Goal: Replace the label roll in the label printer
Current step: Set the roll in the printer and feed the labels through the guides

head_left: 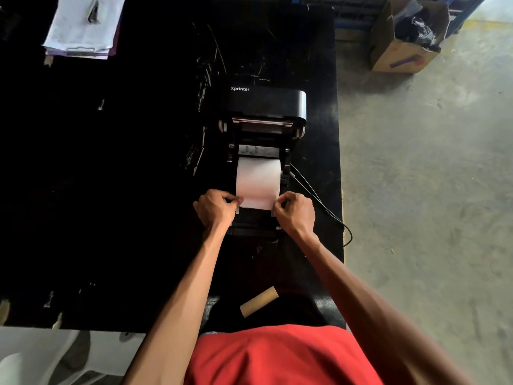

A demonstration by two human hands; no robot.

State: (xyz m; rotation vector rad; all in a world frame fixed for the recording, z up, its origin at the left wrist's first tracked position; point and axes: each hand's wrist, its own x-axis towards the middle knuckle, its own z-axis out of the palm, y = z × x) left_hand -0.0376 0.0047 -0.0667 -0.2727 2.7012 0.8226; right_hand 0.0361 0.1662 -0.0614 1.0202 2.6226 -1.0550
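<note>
A black Xprinter label printer (265,102) stands on the black table (111,190) with its lid swung open towards the far side. A white label roll (258,177) lies in its bay, and the loose end is drawn out towards me. My left hand (218,208) pinches the left corner of that paper end. My right hand (294,212) pinches the right corner. Both hands sit over the printer's front edge. A brown cardboard core (258,301) lies on the table near my body.
A clipboard with white papers (84,26) lies at the table's far left. Black cables (319,201) run off the printer's right side to the table edge. A cardboard box (406,37) stands on the concrete floor at the right. A white chair (41,359) is at bottom left.
</note>
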